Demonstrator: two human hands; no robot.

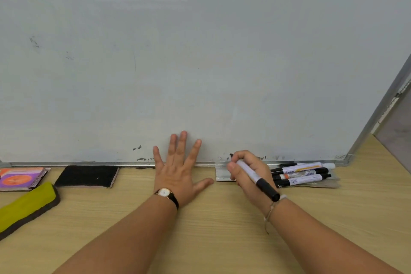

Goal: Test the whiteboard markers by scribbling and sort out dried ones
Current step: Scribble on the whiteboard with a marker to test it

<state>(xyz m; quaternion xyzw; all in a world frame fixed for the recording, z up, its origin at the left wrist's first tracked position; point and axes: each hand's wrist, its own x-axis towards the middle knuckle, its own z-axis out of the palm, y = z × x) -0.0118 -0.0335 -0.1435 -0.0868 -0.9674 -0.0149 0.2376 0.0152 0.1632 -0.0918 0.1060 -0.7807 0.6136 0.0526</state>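
While the marker point(255, 177) slants from its tip at the foot of the whiteboard point(200, 51) back toward the wrist, the right hand point(253, 162) pinches its barrel. The left hand point(178, 173) lies flat, fingers spread. The other markers point(300, 172) wait just right of the gripping hand.

Bright, even indoor light; ceiling fixtures glare softly off the whiteboard point(200, 51) toward 12 o'clock. Shadows are faint. Wide-angle distortion bends edges at 3 and 9 o'clock; focus is slightly soft.
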